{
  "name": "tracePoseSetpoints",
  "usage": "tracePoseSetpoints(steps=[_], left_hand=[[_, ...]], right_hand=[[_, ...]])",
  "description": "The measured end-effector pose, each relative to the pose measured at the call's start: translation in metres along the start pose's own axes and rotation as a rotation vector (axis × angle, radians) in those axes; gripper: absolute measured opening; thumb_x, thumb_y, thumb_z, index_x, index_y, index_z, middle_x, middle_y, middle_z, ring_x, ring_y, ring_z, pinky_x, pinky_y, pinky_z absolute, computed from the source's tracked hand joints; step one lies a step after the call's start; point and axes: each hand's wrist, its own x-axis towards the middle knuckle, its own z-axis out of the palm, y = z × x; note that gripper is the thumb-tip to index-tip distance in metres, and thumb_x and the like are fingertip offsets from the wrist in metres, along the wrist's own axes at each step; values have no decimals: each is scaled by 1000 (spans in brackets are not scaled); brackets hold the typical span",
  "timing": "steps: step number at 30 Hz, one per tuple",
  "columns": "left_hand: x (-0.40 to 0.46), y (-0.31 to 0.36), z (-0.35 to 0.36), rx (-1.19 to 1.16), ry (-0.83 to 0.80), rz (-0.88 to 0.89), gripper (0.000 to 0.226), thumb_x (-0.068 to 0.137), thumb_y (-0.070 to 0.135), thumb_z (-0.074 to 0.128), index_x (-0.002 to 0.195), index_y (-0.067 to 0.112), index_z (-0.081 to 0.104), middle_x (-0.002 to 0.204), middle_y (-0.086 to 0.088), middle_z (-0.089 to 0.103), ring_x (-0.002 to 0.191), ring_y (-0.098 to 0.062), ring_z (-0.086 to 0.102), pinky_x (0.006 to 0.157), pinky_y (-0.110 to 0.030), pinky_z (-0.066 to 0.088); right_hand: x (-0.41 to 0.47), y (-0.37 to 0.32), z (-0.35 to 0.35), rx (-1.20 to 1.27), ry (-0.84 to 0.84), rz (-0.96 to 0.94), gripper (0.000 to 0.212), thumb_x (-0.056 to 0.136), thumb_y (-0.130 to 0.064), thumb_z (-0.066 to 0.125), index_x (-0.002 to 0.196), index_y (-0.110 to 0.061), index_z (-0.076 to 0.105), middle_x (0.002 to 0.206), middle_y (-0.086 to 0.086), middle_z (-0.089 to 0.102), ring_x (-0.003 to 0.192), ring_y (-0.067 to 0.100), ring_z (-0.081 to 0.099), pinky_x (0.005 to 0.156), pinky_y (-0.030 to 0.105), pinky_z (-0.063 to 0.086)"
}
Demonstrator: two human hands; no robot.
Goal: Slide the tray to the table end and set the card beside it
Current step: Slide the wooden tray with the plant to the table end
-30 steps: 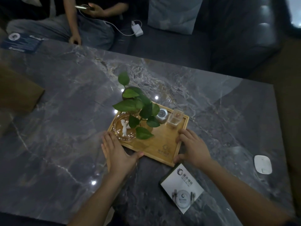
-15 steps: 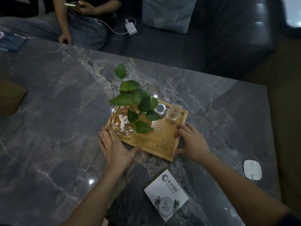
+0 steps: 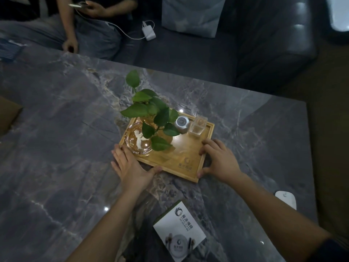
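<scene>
A wooden tray (image 3: 186, 157) lies on the dark marble table (image 3: 56, 148), carrying a green leafy plant (image 3: 151, 112), a glass bowl (image 3: 137, 140), a small grey round device (image 3: 181, 124) and a clear square glass (image 3: 197, 125). My left hand (image 3: 132, 167) lies flat against the tray's near left corner, thumb along its front edge. My right hand (image 3: 220, 160) clasps the tray's near right corner, fingers over the rim. A white card (image 3: 179, 230) with a logo lies on the table nearer to me, apart from the tray.
A small white flat object (image 3: 286, 199) sits by the table's right edge. A seated person (image 3: 90, 21) holds a phone beyond the far edge, with a white charger (image 3: 148, 31) and a cushion (image 3: 190, 14) on the dark sofa. A brown object (image 3: 8, 116) shows at the left.
Both hands have pushed the tray away from me along the table. The gap between the tray and the card has grown.
</scene>
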Motion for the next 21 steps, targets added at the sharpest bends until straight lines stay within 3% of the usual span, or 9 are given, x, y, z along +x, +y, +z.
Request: tracePoseSetpoints(steps=[10, 14, 18, 21], left_hand=[[11, 4, 1, -9, 21, 55, 157, 41, 82, 74, 155, 9, -6, 164, -12, -15, 149, -27, -19, 122, -44, -10], [21, 10, 0, -12, -4, 107, 155, 42, 77, 78, 155, 12, -6, 164, -11, -13, 150, -27, -18, 122, -44, -9], [34, 19, 0, 18, -15, 182, 154, 41, 78, 77, 155, 12, -2, 165, -11, -10, 150, -27, -13, 122, -45, -7], [45, 27, -1, 39, -40, 219, 155, 40, 77, 77, 156, 14, -3, 165, -10, -10, 151, -26, -13, 123, -45, -5]], right_hand=[[0, 13, 5, -3, 42, -37, 78, 47, -72, 76, 110, -30, 54, 146, -5, 40, 137, 25, 29, 106, 47, 36], [-5, 18, 8, -39, 56, -35, 78, 51, -78, 68, 112, -30, 53, 147, -4, 38, 143, 25, 20, 115, 48, 25], [-16, 21, 12, -63, 104, -8, 84, 56, -89, 48, 112, -27, 54, 148, 0, 40, 148, 28, 11, 120, 51, 10], [-22, 22, 14, -67, 136, -6, 92, 60, -96, 32, 111, -23, 56, 144, 5, 46, 147, 30, 19, 120, 54, 12]])
